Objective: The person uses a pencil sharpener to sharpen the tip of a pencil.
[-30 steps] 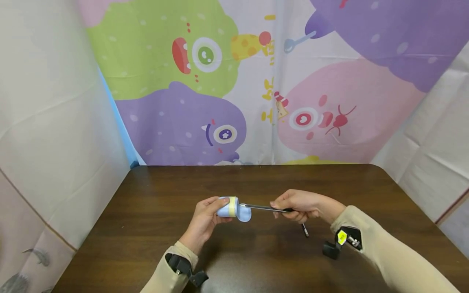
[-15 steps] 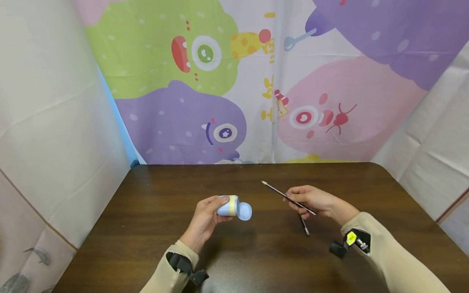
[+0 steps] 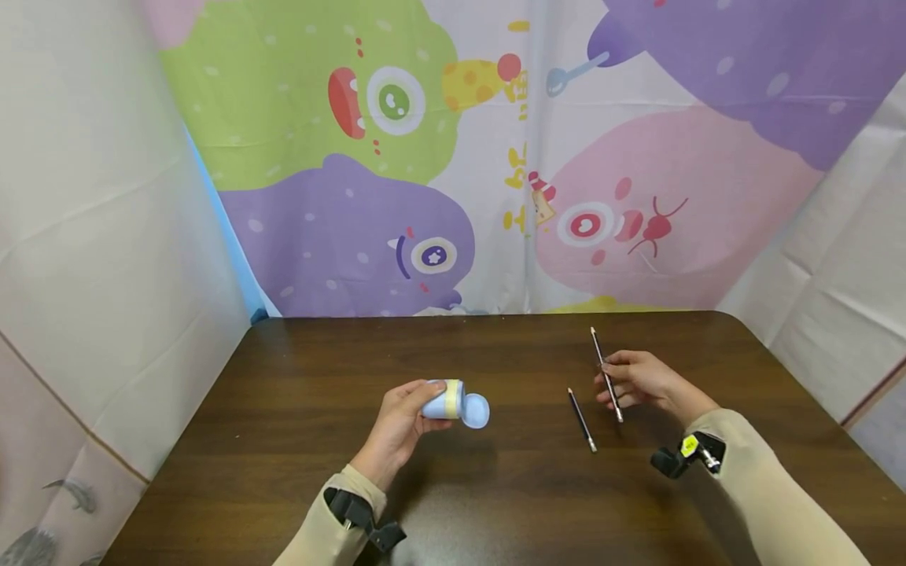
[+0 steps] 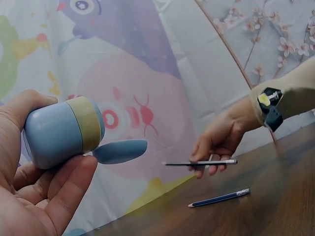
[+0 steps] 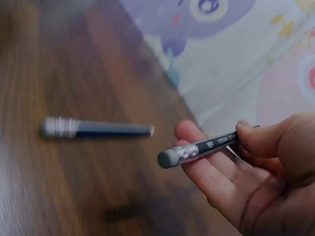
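Observation:
My left hand (image 3: 402,420) grips a small light-blue pencil sharpener (image 4: 54,132) with a yellow band, held on its side above the table. Its round flip lid (image 3: 476,411) hangs open toward the right. In my right hand (image 3: 640,383) a dark pencil (image 3: 607,377) is pinched between thumb and fingers, its sharpened tip pointing away and its eraser end (image 5: 169,158) toward me. A second dark-blue pencil (image 3: 582,420) with a silver ferrule lies on the table to the left of the right hand, tip facing the far edge.
The brown wooden table (image 3: 311,464) has a far edge meeting a cartoon-printed curtain (image 3: 495,157). Pale cloth panels (image 3: 92,196) rise along both sides. Each wrist wears a black camera mount (image 3: 361,511).
My right hand has drawn the pencil away from the sharpener's mouth, to the right, and turned it from lying crosswise to pointing away. The left hand stays nearly still with the sharpener.

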Demonstrator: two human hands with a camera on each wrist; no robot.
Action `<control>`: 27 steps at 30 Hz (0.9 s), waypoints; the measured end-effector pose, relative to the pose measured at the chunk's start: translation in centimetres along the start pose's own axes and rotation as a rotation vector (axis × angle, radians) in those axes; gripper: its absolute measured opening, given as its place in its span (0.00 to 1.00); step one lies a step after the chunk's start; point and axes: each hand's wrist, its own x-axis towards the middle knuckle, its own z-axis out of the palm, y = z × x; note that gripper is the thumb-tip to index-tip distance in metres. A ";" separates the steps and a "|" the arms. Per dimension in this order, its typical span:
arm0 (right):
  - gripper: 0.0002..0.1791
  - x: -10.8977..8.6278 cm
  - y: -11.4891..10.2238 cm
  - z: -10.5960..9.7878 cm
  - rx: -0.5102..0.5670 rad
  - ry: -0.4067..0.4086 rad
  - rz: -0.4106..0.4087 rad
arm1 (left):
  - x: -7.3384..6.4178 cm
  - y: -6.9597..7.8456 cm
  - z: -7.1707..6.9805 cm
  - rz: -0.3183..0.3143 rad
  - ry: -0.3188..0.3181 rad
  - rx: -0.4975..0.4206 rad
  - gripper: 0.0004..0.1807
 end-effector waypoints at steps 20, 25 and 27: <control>0.16 0.8 2.6 0.4 -0.325 0.252 0.079 | 0.1 -0.5 -0.1 -0.017 0.002 0.018 0.08; 0.15 0.9 2.4 0.6 -0.362 0.272 0.073 | 0.1 -0.5 0.0 -0.016 -0.002 0.017 0.08; 0.15 0.8 2.4 0.6 -0.352 0.267 0.077 | 0.1 -0.5 0.0 -0.015 -0.001 0.016 0.08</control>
